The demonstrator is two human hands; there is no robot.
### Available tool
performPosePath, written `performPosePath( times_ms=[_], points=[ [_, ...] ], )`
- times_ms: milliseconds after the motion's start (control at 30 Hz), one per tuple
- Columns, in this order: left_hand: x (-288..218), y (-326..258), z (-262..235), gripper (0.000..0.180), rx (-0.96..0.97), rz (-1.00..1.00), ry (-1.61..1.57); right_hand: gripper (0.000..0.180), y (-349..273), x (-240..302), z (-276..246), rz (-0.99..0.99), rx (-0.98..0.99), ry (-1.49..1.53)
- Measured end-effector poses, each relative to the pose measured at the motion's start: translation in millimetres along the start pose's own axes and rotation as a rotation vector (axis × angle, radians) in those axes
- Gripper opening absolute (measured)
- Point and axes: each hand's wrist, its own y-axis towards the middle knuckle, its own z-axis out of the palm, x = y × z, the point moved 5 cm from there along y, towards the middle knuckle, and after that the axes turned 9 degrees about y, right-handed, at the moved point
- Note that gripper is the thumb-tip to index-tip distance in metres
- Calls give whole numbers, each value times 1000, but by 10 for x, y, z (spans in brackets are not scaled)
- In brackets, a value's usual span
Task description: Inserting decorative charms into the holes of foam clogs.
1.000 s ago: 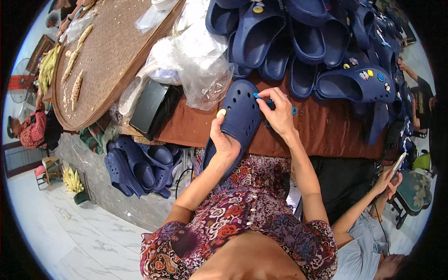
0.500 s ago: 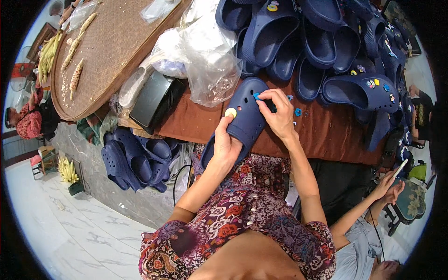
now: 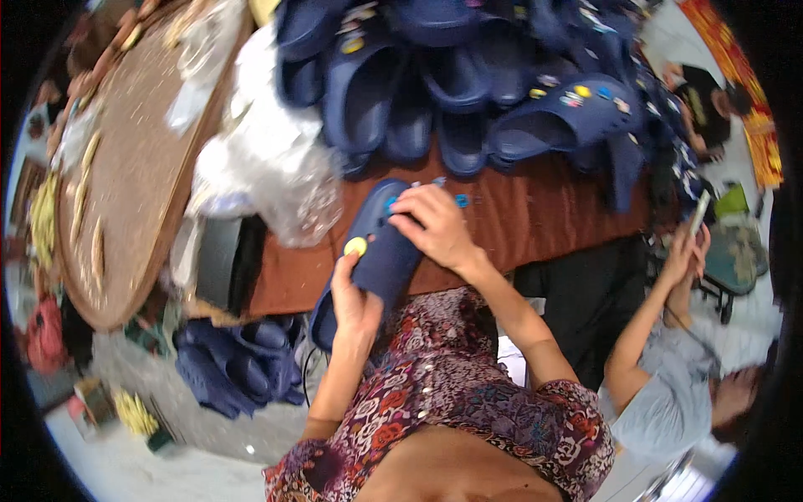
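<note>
Navy clog point(image 3: 393, 268) is held at a slant over the near edge of the brown cloth point(image 3: 544, 217). I have it in the left hand point(image 3: 355, 305), gripped firmly by the side, thumb against a round yellow piece point(image 3: 355, 247) on its upper. My right hand point(image 3: 435, 226) is at the toe, above the cloth, its fingers drawn narrow at a small blue piece point(image 3: 391, 202); from my end, blur keeps me from telling whether they pinch it. Just beyond that hand, on the cloth, I make out a blue bit point(image 3: 461, 201). Along the cloth's far side I see a heap of clogs point(image 3: 360, 113). At the cloth's left end are a plastic bag point(image 3: 301, 201) and a black box point(image 3: 224, 263); off its right end, a co-worker's hands point(image 3: 687, 258) hold a phone point(image 3: 700, 212).
</note>
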Motion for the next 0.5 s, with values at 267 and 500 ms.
performPosePath(
  times_ms=[267, 500],
  points=[
    [24, -13, 46, 42, 70, 75, 191, 19, -24, -208, -187, 382, 0, 342],
    [-73, -32, 45, 46, 26, 77, 210, 16, -52, -222, -166, 290, -3, 295]
  ],
)
